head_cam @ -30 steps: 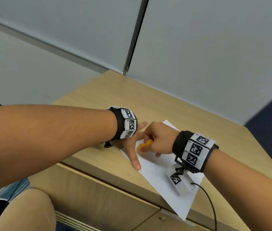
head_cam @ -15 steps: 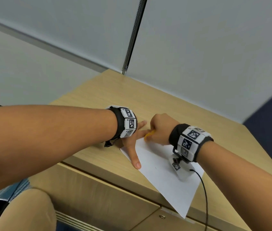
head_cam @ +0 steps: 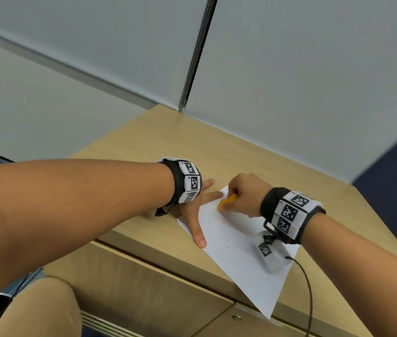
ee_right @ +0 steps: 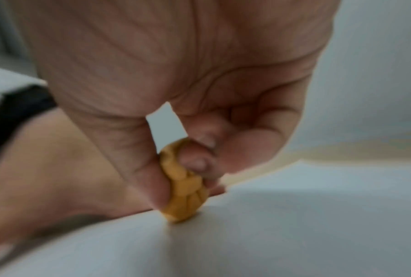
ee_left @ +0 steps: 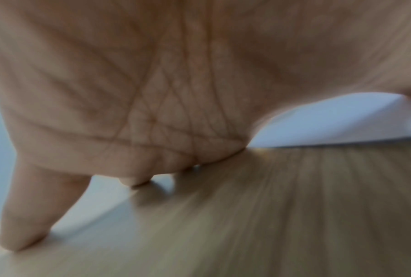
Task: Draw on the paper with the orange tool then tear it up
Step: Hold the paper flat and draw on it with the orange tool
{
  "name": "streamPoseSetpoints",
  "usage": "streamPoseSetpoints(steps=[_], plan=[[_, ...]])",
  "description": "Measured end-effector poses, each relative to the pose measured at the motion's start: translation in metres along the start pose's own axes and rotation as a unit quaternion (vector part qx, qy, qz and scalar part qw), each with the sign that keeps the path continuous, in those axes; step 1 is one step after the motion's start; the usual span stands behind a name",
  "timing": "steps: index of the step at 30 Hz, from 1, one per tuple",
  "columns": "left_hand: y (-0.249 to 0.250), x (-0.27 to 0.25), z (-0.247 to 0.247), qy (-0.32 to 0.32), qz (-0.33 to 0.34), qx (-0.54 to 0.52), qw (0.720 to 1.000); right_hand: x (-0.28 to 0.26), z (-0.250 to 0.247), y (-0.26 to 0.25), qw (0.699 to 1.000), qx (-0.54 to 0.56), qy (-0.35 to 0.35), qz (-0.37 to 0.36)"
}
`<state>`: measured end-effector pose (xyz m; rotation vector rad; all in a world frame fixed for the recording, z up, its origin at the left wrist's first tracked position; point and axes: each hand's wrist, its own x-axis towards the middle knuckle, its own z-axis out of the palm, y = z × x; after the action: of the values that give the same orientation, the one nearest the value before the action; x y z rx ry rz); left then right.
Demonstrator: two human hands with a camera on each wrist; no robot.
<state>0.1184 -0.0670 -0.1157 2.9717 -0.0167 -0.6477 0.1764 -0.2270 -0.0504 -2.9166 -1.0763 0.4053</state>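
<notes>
A white sheet of paper [head_cam: 241, 249] lies slanted on the wooden desk [head_cam: 173, 142], its near corner hanging past the front edge. My left hand [head_cam: 198, 210] lies flat with fingers spread, pressing the sheet's left edge down. My right hand [head_cam: 243, 195] grips a short, stubby orange tool [head_cam: 226, 202] between thumb and curled fingers. In the right wrist view the orange tool [ee_right: 184, 189] stands with its tip on the paper [ee_right: 270, 234]. The left wrist view shows my palm [ee_left: 152, 84] low over the desk and the paper [ee_left: 330, 123] beyond it.
Grey partition panels [head_cam: 289, 69] rise behind the desk. A drawer front [head_cam: 144, 288] runs below the desk edge. A black cable [head_cam: 306, 288] trails from my right wristband over the paper's near corner. A tan chair arm [head_cam: 34, 312] sits at lower left.
My right hand with the orange tool swept up toward the paper's far corner, then came back down slightly. The left hand stayed pressing the paper.
</notes>
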Motion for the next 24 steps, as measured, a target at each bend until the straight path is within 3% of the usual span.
streamPoseSetpoints(steps=[2,6,10,16,24], plan=[[0.009,-0.011,-0.014,-0.045,0.007,0.061,0.997,-0.008,-0.008,0.022,0.998,0.03,-0.01,0.05],[0.009,-0.015,-0.016,-0.031,0.007,0.081,0.996,-0.031,-0.002,0.043,0.995,0.0,-0.032,0.099],[0.015,-0.02,-0.02,-0.045,-0.005,0.077,0.996,-0.042,0.008,0.04,0.995,-0.027,-0.026,0.087],[0.015,-0.03,-0.023,-0.115,-0.023,0.049,0.992,-0.042,0.015,0.043,0.998,-0.03,-0.03,0.053],[0.009,-0.045,-0.019,-0.079,0.025,0.064,0.995,-0.046,0.024,0.05,0.999,-0.031,-0.019,0.015]])
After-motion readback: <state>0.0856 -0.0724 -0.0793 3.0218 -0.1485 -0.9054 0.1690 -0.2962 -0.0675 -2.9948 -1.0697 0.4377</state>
